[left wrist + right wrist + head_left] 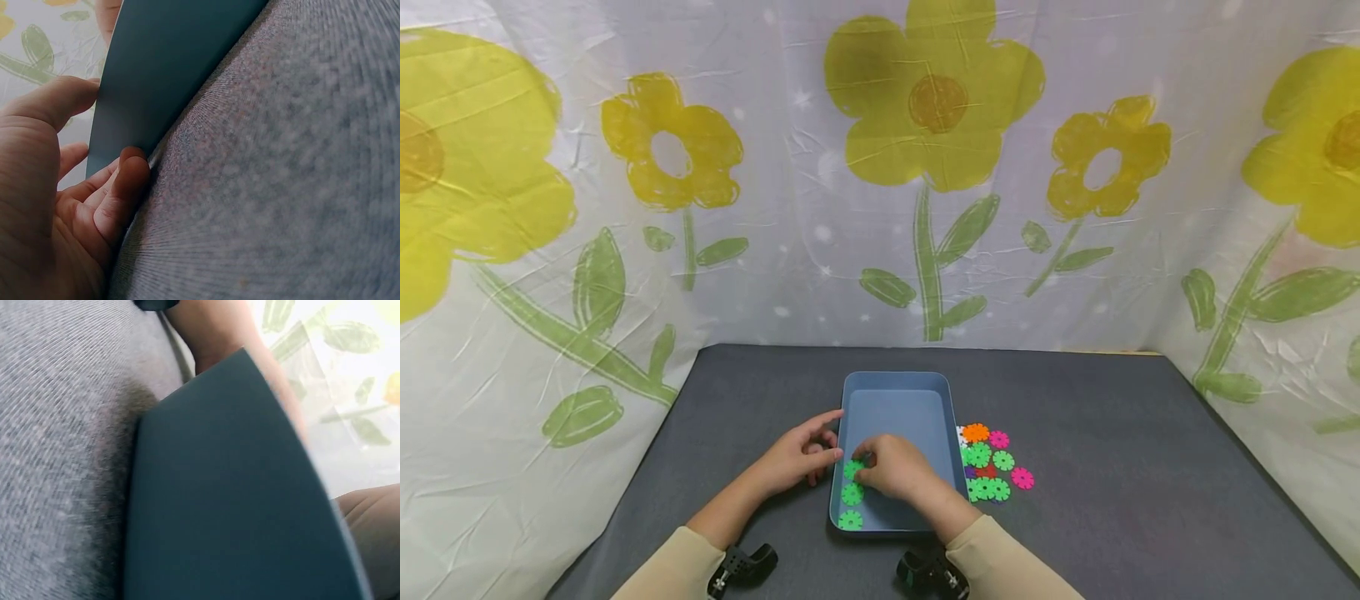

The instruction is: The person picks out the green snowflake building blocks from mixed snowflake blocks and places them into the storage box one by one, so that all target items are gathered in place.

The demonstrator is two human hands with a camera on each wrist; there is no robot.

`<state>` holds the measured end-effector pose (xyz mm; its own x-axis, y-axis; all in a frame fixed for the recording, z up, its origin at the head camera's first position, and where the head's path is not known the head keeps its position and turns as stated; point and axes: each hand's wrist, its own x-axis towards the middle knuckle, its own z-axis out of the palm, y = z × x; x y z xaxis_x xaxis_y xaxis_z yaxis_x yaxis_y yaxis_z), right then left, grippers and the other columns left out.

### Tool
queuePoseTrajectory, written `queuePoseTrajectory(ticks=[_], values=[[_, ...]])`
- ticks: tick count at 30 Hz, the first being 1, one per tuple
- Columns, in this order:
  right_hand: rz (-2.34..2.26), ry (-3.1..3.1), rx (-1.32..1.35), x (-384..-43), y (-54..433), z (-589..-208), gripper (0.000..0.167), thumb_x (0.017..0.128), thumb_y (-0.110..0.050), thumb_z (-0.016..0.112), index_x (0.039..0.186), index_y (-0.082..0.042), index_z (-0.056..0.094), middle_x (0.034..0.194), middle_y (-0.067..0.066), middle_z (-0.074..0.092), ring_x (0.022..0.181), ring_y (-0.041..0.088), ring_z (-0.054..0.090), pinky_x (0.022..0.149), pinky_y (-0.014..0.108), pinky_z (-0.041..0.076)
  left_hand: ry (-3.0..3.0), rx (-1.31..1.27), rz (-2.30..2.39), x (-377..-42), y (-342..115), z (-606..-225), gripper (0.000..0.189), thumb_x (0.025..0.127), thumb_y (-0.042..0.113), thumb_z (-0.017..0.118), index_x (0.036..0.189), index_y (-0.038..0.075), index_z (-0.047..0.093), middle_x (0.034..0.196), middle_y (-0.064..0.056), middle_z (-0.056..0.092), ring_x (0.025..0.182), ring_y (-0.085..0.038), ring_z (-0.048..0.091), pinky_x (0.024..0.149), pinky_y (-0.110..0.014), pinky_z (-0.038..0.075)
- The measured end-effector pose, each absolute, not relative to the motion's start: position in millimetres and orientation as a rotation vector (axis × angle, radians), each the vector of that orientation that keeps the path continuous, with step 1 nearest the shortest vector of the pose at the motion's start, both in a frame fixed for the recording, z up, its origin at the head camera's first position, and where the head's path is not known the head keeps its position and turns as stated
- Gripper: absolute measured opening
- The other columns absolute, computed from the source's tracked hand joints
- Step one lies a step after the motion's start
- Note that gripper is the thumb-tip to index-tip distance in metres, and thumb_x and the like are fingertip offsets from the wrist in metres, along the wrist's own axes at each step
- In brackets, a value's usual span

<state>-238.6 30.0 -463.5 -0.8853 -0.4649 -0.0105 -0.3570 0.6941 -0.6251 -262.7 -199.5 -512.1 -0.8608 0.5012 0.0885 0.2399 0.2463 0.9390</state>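
A blue rectangular tray (898, 408) lies on the table. My left hand (801, 452) touches its left side; in the left wrist view, fingertips (134, 165) rest against the tray's outer wall (165, 62). Inside the tray, my right hand (895, 468) reaches to the left wall and pinches a green notched disc (852, 468), partly covered by the fingers. Two more green notched discs, one in the middle (852, 494) and one at the near corner (850, 520), line the same side. In the right wrist view, the tray wall (231, 487) hides the fingertips.
Beside the tray's right wall lies a loose pile of notched discs, with green (979, 454), orange (976, 432), pink (1022, 477) and red (987, 472) among them. A dark grey cloth (1112, 483) covers the table. Behind hangs a flower-printed curtain (790, 208).
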Motion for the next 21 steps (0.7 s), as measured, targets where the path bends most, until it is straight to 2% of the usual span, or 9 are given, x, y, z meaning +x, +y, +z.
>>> queuePoseTrajectory(ticks=[4,10,21], values=[[-1.017,2.651,-0.681,-240.6,34.2,-458.5,0.023,0.093,-0.01,0.073,0.115,-0.005,0.077,0.068,-0.003,0.05,0.055,0.01,0.041,0.051,0.026,0.031,2.285,0.691,1.661,-262.2,-199.3,-511.5,0.069,0.102,0.015,0.067,0.16,0.002,0.03,0.112,-0.016,0.057,0.065,-0.017,0.056,0.055,-0.036,0.054],[-1.119,2.575,-0.666,-247.6,48.8,-440.2,0.024,0.098,-0.013,0.069,0.119,-0.002,0.075,0.071,0.0,0.051,0.056,0.011,0.041,0.052,0.026,0.033,2.282,0.674,1.674,-263.4,-198.2,-511.7,0.069,0.102,0.016,0.068,0.159,0.002,0.032,0.111,-0.015,0.058,0.065,-0.017,0.057,0.055,-0.036,0.055],[-1.242,2.596,-0.805,-258.9,92.8,-406.8,0.025,0.101,-0.02,0.069,0.125,-0.016,0.074,0.09,-0.001,0.059,0.058,0.014,0.043,0.056,0.029,0.042,2.31,0.644,1.656,-261.7,-197.0,-510.6,0.069,0.101,0.017,0.069,0.159,0.003,0.034,0.11,-0.016,0.058,0.065,-0.02,0.057,0.055,-0.037,0.054]])
